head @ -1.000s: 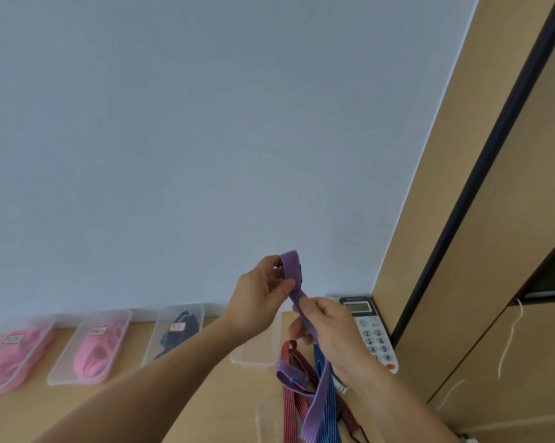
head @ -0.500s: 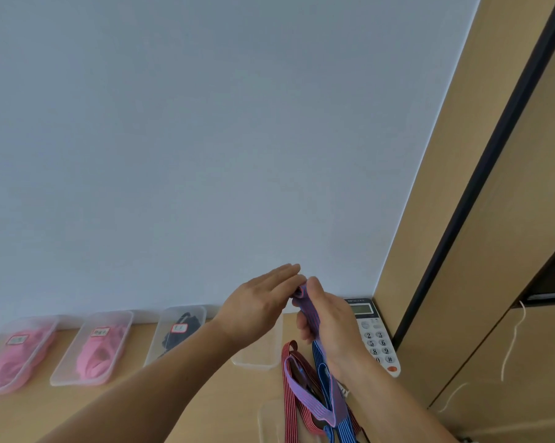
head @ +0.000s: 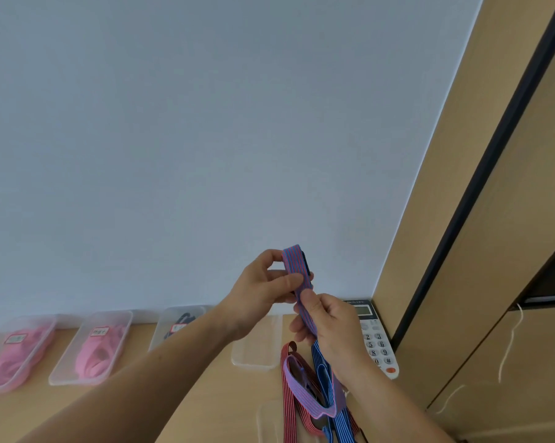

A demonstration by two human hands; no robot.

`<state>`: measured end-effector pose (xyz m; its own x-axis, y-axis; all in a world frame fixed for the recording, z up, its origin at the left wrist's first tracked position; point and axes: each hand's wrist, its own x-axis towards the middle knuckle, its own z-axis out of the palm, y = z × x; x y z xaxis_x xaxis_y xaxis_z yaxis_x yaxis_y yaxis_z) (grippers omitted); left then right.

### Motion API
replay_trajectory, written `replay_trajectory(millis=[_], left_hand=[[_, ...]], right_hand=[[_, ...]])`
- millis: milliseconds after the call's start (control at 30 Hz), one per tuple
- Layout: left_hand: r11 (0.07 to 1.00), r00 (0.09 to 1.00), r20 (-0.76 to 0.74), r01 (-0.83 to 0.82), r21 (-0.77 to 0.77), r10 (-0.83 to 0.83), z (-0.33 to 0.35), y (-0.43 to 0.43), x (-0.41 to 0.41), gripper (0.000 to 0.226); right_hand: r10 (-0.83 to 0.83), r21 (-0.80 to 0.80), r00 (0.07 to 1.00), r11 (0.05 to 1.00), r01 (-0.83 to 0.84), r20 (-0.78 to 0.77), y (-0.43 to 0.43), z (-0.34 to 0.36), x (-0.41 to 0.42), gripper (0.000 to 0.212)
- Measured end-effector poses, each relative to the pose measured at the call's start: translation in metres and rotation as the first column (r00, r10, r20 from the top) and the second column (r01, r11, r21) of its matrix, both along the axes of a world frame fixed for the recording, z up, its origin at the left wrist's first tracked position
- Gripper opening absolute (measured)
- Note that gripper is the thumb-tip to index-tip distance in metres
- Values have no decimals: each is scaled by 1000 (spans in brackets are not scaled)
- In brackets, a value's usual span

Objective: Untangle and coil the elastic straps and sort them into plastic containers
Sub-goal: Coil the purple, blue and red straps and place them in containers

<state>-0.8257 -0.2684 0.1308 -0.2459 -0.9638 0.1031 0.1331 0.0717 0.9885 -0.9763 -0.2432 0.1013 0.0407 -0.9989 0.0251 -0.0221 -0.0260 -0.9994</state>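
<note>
A purple striped elastic strap is held up above the desk. My left hand pinches its coiled top between thumb and fingers. My right hand grips the strap just below, and the rest hangs down in a loop over the pile. A red striped strap and a blue striped strap lie tangled on the desk under my right hand. Clear plastic containers stand in a row at the back: two with pink straps, one with dark straps, one with nothing visible in it.
A white desk phone lies against the wall corner at the right. A wooden cabinet with a dangling cream string closes off the right side. Another clear lid or box edge shows at the bottom near the straps.
My left hand has lifted again with a fresh turn of purple strap around its fingers. My right hand slid down the strap, and the hanging loop has shortened.
</note>
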Motion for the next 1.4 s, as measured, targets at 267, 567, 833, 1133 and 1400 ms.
replay_trajectory(millis=[267, 567, 833, 1133, 1400], left_hand=[[974, 957, 260, -75, -215, 131, -9, -2, -3, 26], [698, 645, 560, 59, -714, 519, -33, 5, 5, 29], [376, 553, 476, 292, -879, 684, -29, 2, 4, 36], [995, 994, 91, -68, 78, 61, -15, 4, -5, 33], [999, 993, 119, -29, 41, 24, -5, 4, -6, 27]], right_hand=[[20, 88, 1000, 996, -21, 10, 3, -3, -6, 32], [0, 130, 998, 991, -8, 59, 8, -3, -5, 44], [45, 67, 990, 996, -54, 131, 6, 2, -4, 78], [19, -49, 993, 999, -13, 118, 1, -2, -4, 35], [-7, 35, 1000, 999, 7, 14, 2, -10, -5, 34]])
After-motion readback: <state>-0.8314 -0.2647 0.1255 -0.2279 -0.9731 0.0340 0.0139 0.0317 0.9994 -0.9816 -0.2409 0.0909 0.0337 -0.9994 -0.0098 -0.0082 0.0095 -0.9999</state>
